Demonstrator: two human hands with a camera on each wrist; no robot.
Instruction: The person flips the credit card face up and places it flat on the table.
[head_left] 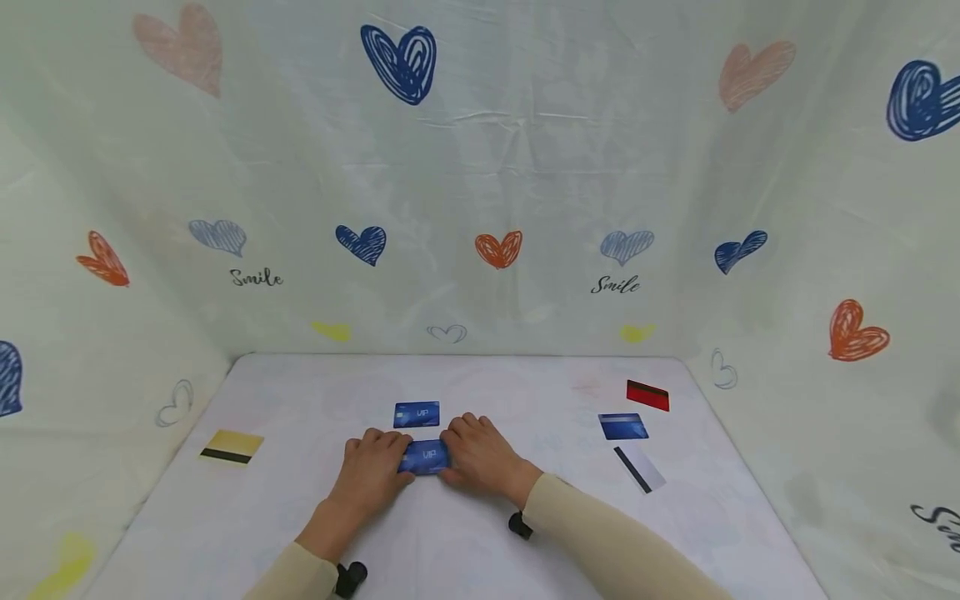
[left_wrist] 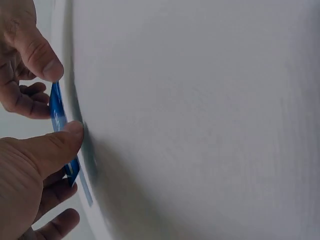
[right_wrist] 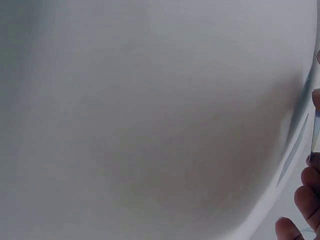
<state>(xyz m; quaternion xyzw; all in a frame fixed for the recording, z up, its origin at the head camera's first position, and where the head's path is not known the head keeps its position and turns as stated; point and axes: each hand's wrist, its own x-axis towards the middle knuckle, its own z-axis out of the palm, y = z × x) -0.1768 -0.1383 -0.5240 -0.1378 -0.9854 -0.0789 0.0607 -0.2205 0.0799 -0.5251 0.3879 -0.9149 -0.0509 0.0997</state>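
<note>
Both hands hold one blue VIP card between them, at its left and right ends. My left hand pinches the left end between thumb and fingers, and my right hand pinches the right end. In the left wrist view the card is seen nearly edge-on, raised a little off the table. Only fingertips of the right hand and a sliver of the card show at the edge of the right wrist view. Just beyond the held card, a second blue VIP card lies flat.
On the white table, a gold card with a black stripe lies at the left. At the right lie a red card, a blue card and a whitish card. A heart-printed curtain encloses the back and sides.
</note>
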